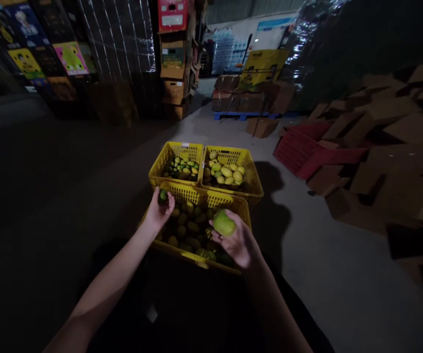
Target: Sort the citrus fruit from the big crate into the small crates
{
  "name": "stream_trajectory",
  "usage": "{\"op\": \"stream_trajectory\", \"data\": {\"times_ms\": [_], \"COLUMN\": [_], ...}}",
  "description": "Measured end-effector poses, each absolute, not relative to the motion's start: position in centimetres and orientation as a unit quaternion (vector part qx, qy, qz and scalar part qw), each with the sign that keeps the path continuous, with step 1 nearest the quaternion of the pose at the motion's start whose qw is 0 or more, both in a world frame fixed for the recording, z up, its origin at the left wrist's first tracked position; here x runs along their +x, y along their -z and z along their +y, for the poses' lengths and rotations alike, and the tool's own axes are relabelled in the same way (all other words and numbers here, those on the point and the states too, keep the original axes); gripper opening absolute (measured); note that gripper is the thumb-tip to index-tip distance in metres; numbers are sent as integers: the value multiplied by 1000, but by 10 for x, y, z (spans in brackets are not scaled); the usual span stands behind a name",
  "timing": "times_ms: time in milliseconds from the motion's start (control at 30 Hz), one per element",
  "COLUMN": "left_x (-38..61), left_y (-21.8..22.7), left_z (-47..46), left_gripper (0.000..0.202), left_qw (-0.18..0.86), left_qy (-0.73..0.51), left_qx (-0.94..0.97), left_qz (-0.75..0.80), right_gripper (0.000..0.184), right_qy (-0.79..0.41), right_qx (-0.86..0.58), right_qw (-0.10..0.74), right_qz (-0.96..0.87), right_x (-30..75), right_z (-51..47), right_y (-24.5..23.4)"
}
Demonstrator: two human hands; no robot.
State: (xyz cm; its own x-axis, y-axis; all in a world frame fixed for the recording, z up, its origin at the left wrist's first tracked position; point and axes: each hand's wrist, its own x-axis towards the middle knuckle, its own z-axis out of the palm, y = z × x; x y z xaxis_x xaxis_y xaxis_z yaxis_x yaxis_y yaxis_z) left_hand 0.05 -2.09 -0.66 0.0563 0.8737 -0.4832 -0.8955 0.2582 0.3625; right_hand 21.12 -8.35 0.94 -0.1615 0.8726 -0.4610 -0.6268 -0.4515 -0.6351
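Note:
My left hand [161,211] is closed around a small dark green lemon [163,195], above the left side of the near yellow crate [246,212]. In my right hand [238,240] is a larger yellow-green lemon [224,223], held over the right part of that crate. Many lemons [193,227], green to yellowish, lie in shadow inside it. Behind stand two more yellow crates. The far left crate [155,171] holds smaller, mostly green fruit [182,166]; the far right crate [253,184] holds bigger yellow lemons [229,172], heaped toward its left side.
To the right, a red crate [300,152] lies tipped against a heap of cardboard boxes [377,171]. Further back, cartons sit on a blue pallet [246,116]. A tall carton stack [173,63] and wrapped goods [119,44] stand at the back left. Grey floor [307,245] surrounds the crates.

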Motion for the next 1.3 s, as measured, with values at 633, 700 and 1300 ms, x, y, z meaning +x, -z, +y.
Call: {"op": "stream_trajectory", "data": {"times_ms": [633, 700, 1300], "left_x": [11, 10, 17], "left_y": [-6, -7, -11], "left_z": [-73, -75, -64], "left_gripper": [38, 39, 48], "left_qw": [313, 321, 599], "left_qy": [-407, -397, -527], "left_qx": [733, 738, 488], "left_qz": [447, 440, 353], "right_gripper": [45, 45, 47], "right_qy": [-234, -233, -393], "right_qx": [-498, -497, -452], "right_qw": [548, 545, 604], "right_qz": [-630, -634, -526], "right_x": [181, 181, 187], "right_z": [-91, -91, -86], "right_y": [4, 5, -5]}}
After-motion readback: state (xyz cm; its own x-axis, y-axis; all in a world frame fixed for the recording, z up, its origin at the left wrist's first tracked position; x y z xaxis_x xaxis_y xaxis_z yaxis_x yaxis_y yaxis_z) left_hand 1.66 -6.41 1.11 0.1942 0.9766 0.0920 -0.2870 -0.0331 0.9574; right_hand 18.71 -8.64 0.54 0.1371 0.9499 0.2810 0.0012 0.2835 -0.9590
